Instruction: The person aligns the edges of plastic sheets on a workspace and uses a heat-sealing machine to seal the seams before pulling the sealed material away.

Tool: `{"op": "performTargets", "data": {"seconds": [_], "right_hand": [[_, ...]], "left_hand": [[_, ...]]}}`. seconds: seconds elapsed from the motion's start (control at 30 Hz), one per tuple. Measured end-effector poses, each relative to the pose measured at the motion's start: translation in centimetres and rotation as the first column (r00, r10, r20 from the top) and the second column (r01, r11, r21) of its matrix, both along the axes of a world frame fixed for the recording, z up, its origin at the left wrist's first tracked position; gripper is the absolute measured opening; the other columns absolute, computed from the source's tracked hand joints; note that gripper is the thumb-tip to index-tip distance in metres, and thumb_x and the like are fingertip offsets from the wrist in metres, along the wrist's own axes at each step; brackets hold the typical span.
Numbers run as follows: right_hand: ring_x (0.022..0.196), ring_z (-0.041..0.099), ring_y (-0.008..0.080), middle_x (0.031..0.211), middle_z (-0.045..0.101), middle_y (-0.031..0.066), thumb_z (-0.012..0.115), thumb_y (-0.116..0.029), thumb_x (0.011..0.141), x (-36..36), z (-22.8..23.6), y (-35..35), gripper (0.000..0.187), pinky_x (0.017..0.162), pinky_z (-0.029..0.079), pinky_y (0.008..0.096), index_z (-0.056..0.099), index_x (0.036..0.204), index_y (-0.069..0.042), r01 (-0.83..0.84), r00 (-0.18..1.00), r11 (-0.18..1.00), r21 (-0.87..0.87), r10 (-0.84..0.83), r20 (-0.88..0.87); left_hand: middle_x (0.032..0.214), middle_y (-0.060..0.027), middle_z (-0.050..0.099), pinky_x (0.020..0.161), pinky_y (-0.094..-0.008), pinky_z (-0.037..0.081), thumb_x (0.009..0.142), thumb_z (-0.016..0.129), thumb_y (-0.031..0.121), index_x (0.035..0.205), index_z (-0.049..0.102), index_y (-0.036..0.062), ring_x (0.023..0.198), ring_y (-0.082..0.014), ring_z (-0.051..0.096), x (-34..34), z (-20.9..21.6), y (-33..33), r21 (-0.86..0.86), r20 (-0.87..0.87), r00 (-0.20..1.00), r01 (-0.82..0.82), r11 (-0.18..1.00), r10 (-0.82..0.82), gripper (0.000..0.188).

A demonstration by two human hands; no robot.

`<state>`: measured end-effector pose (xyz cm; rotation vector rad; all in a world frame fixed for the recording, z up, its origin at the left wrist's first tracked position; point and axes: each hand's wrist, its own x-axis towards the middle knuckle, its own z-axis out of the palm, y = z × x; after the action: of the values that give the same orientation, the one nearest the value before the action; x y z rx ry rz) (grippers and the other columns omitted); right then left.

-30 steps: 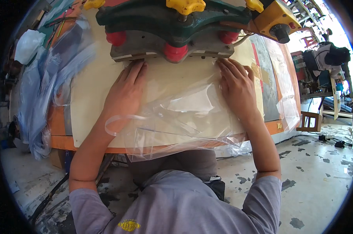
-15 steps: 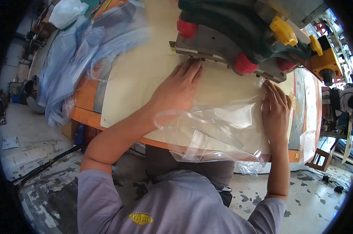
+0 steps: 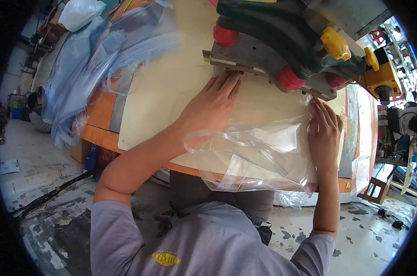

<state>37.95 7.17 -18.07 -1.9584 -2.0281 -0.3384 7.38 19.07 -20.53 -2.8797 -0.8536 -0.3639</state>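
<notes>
A clear plastic bag (image 3: 263, 163) with a loop handle lies on a cream sheet (image 3: 160, 99), its lower part hanging over the table's front edge. My left hand (image 3: 210, 101) rests flat, fingers stretched out, with the tips at the edge of a dark green press (image 3: 268, 27) that has a grey metal bar. At the bag's right side my right hand (image 3: 326, 126) lies with its fingers extended, pressing the plastic down just below the bar's right end. The bag's far edge runs under the bar, and how it sits there is hidden.
Bluish clear plastic pieces (image 3: 86, 64) are heaped at the left of the orange table (image 3: 100, 115). A white plastic bag (image 3: 81, 14) sits behind them. The press has red knobs (image 3: 291, 78) and yellow knobs (image 3: 335, 43). A black cable (image 3: 56, 191) crosses the floor.
Both hands and the bag hold their places. The view has shifted slightly, and nothing else has visibly moved.
</notes>
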Motion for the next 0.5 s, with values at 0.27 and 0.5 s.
{"op": "performTargets", "data": {"seconds": [0.27,0.5], "right_hand": [[0.129,0.059,0.0296,0.137,0.066,0.0118,0.061,-0.006,0.093,0.1,-0.4,0.2,0.04,0.109,0.041,0.046,0.064,0.133,-0.003,-0.005,1.0,1.0,0.004,0.005,-0.008],[0.126,0.06,0.0302,0.133,0.068,0.0105,0.062,-0.007,0.092,1.5,-1.0,-0.2,0.038,0.11,0.04,0.0498,0.064,0.129,-0.005,0.01,0.999,0.998,0.054,-0.008,-0.043]], "left_hand": [[0.144,-0.0262,0.047,0.118,-0.0463,0.039,0.087,0.056,0.012,0.14,0.049,-0.0141,0.136,-0.0387,0.048,-0.1,0.0,0.2,-0.005,0.0,1.0,-0.011,1.0,0.011,0.059],[0.147,-0.027,0.046,0.121,-0.044,0.037,0.089,0.051,0.001,0.145,0.044,-0.0108,0.138,-0.0402,0.046,0.7,-0.2,0.6,-0.056,0.088,0.996,0.023,0.998,-0.018,0.058]]}}
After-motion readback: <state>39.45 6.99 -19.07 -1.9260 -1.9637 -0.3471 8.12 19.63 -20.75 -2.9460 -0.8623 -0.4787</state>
